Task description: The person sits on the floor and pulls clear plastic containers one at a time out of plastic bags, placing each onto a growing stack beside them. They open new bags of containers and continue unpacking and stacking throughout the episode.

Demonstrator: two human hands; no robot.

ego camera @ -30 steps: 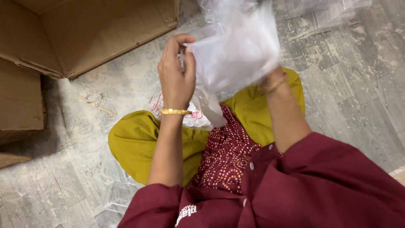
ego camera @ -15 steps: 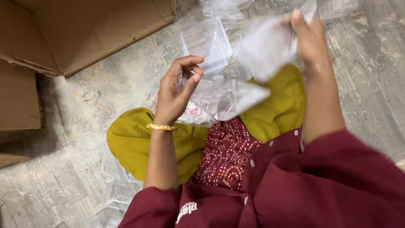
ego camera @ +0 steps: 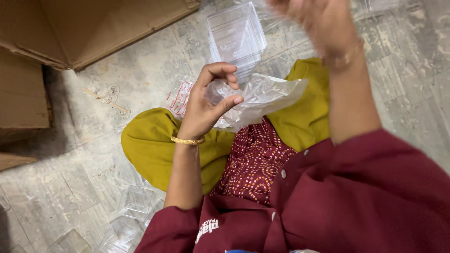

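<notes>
The left hand (ego camera: 206, 105) pinches one thin clear crumpled plastic bag (ego camera: 262, 96) between thumb and curled fingers, above the lap. The right hand (ego camera: 323, 23) is raised and blurred; I cannot tell how its fingers stand. Held at one edge, the slippery bag could slide free. One stack of clear square plastic containers (ego camera: 236, 37) lies on the grey stone floor (ego camera: 412, 70) beyond the knees, count unclear, beside two brown cardboard boxes (ego camera: 70, 23)

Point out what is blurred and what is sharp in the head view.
Head view: the right hand is smeared by motion blur at the top edge; the left hand pinching the clear plastic bag is sharp; soft, even light, with faint glare on the clear plastic containers.
</notes>
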